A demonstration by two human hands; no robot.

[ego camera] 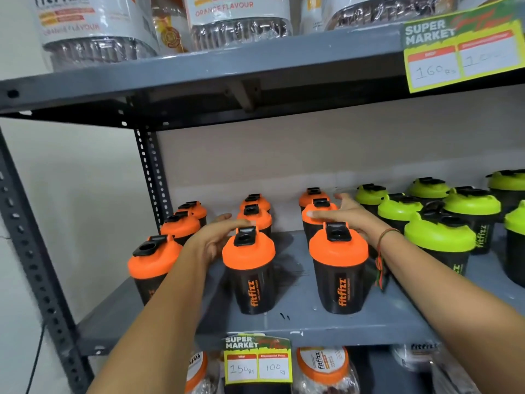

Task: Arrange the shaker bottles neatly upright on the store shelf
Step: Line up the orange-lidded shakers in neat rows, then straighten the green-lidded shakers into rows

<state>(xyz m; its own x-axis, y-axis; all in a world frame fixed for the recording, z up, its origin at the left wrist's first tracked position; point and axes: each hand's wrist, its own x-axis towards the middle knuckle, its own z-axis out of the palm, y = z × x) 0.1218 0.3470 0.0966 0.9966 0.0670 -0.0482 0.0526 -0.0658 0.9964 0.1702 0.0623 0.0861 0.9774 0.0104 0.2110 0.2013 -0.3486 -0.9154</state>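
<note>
Black shaker bottles with orange lids stand upright in three rows on the grey shelf (298,322). The front ones are the left (150,268), middle (250,274) and right (339,274) bottle. My left hand (218,237) reaches between the left and middle rows, fingers apart, beside the second middle bottle (255,218). My right hand (346,214) lies open across the second bottle (314,216) of the right row, behind the front right bottle. Neither hand clearly grips anything. Green-lidded shakers (439,237) stand upright to the right.
The upper shelf (199,78) with large fitfizz jars (93,29) hangs close overhead. Price tags hang on the shelf fronts, one at top right (460,55), one below (257,359). A perforated upright post (149,172) stands at the left. Jars sit on the shelf beneath.
</note>
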